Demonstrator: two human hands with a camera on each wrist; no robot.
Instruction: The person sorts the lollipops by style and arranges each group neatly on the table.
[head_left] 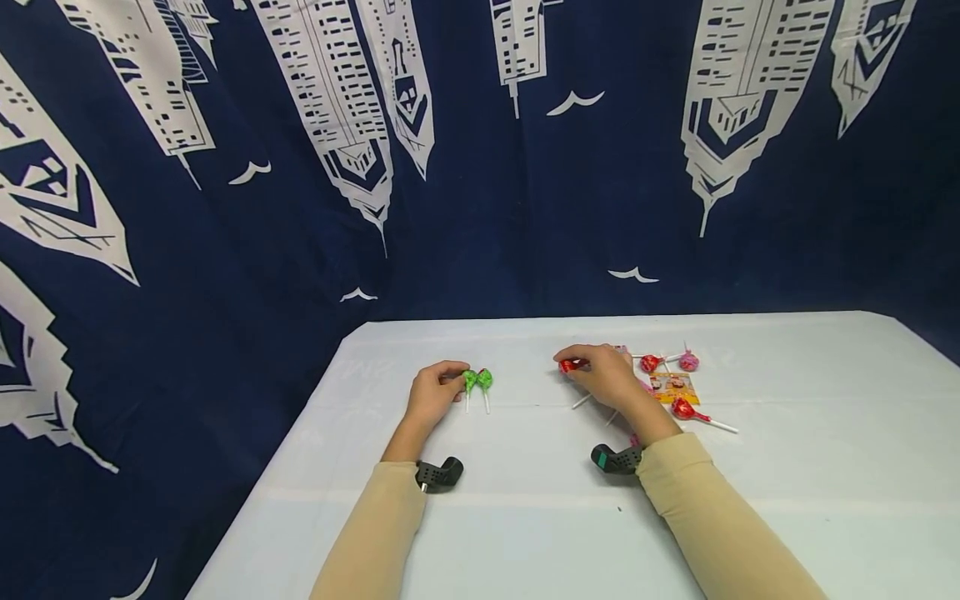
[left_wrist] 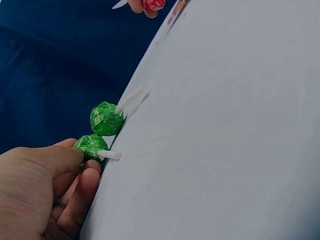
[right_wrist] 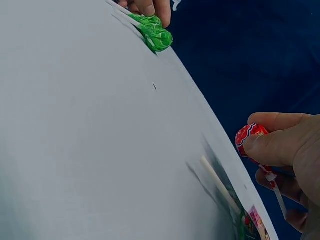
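My left hand pinches a green-wrapped lollipop between thumb and fingers at the left of the white table. Just right of it lies a second green lollipop, its head beside the first and its white stick pointing toward me. Farther right, my right hand grips a red lollipop by its wrapped head, the stick hanging down past the fingers. Below this hand, the right wrist view shows a white stick of another lollipop with dark green on its wrapper. The right hand partly covers a group of sweets.
Beside the right hand lie a red lollipop, another red one, a pink lollipop and an orange packet. A navy cloth with white building prints hangs behind the white table.
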